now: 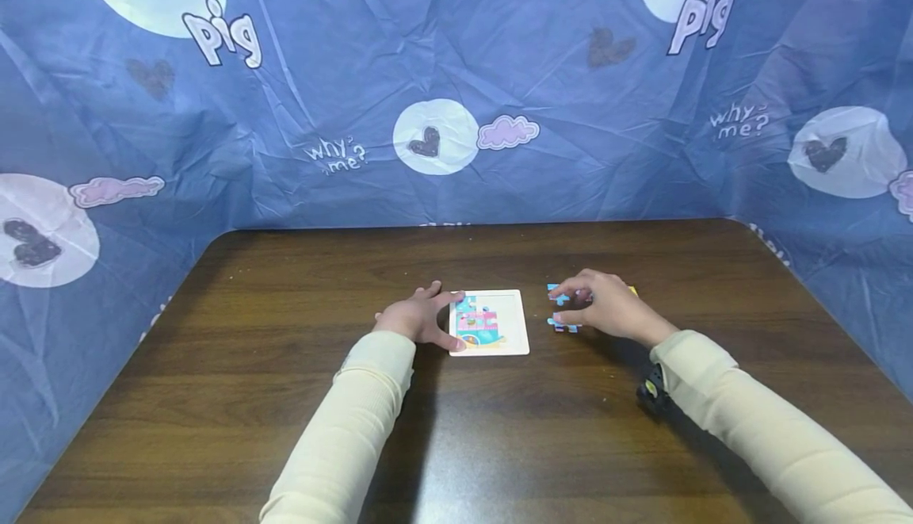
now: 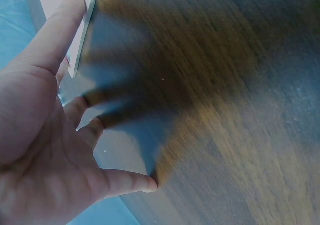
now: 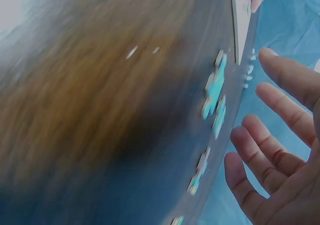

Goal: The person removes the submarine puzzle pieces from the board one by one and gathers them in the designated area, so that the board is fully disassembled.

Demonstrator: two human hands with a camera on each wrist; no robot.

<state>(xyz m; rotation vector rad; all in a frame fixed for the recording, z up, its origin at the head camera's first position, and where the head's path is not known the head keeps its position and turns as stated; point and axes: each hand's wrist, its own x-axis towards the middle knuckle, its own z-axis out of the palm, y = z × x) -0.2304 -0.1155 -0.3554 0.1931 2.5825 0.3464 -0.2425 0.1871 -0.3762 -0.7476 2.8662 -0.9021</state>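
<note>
Brown table runs from far L of L hand under everything; blue cloth w/ "pig" + "why me?" prints stands behind, beyond both hands. Cream L sleeve leads up to L hand: relaxed grip, fingers spread, thumb + index on near edge of board. Board lies flat just R of L hand, btwn the 2 hands. Set pcs, pink + turquoise, fill side nearest L hand; strip toward R hand is bare white. Next, loose pcs, mostly turquoise, on table by R hand's thumb + fingertips; R wrist view shows several in a row alongside its fingers. R hand: released, thumb + fingers apart, nothing seen held; can't tell if tips touch pcs. Yellow bit peeks out just past back of R hand. Last, R sleeve, w/ black gadget at cuff, wrist side of R hand.
</note>
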